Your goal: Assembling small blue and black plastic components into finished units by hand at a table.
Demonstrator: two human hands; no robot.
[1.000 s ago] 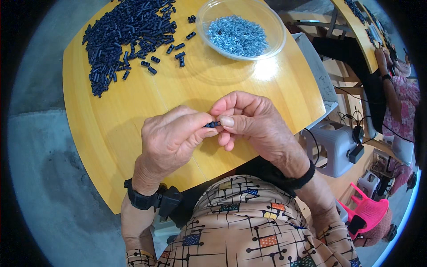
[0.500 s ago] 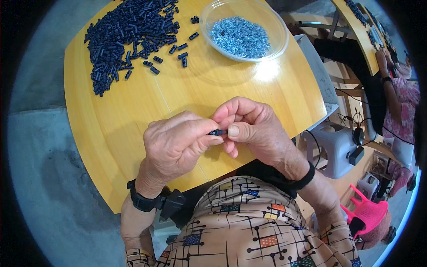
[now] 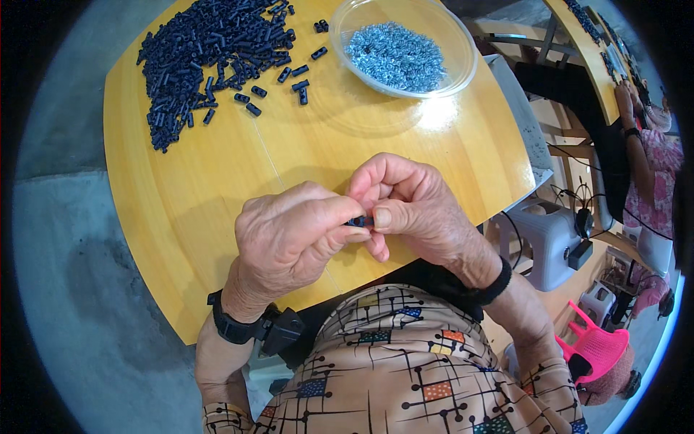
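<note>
Between my two hands, over the near part of the table, is a small black cylindrical part (image 3: pixel 357 221). My left hand (image 3: pixel 293 228) pinches it between thumb and forefinger. From the other side, my right hand (image 3: pixel 408 210) grips its end with thumb and fingertips, the other fingers curled behind. The fingers cover most of the part, so its full shape is hidden. At the far left lies a heap of similar black pieces (image 3: pixel 210 58), short tubes with holes. A clear round plastic bowl (image 3: pixel 463 76) of small shiny metal pieces (image 3: pixel 396 58), perhaps springs, stands right of the heap.
Several loose black pieces (image 3: pixel 300 87) are scattered between heap and bowl on the yellow wooden table (image 3: pixel 217 217). A grey plastic stool (image 3: pixel 538 242) with cables stands right of the table. Farther right, another person (image 3: pixel 643 155) sits at a second table, and a pink chair (image 3: pixel 596 347) stands lower right.
The black part between my fingers has tilted or turned slightly, and my fingertips have shifted a little. Both hands keep their grip in nearly the same place.
</note>
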